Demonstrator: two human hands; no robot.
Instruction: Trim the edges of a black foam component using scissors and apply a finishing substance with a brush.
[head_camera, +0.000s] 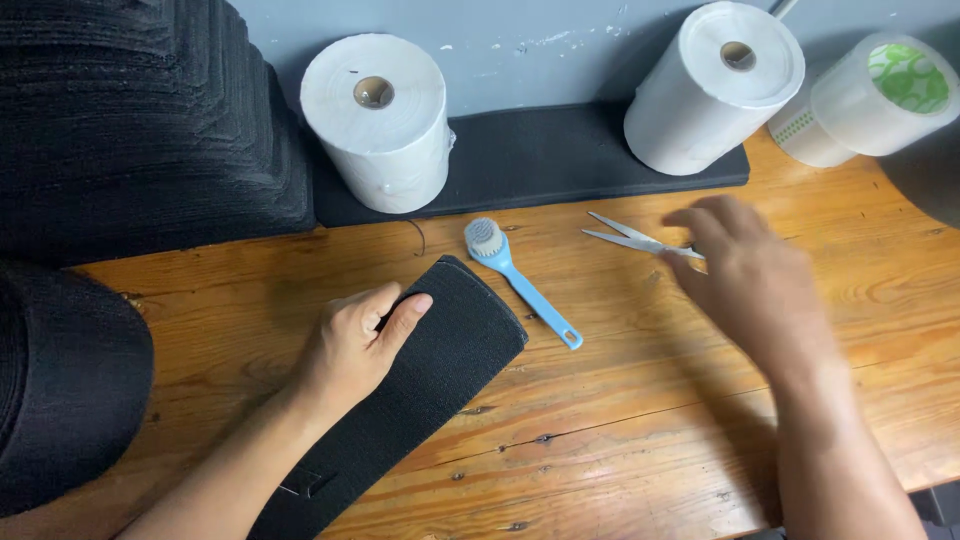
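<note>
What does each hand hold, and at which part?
Left hand presses the black strip near its upper end. Right hand covers the scissors handles; grip unclear.

The desk (640, 400) is glossy varnished wood with knots, the strip (440, 370) matt black ribbed cloth, the brush (525, 290) smooth blue plastic, the scissors (625, 235) shiny metal, the rolls (380, 120) soft white paper.

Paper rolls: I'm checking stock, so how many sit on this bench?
3. One white roll stands at the back left, a second white roll at the back right, and a wrapped roll with a green-patterned end at the far right. Others may lie outside the view.
</note>
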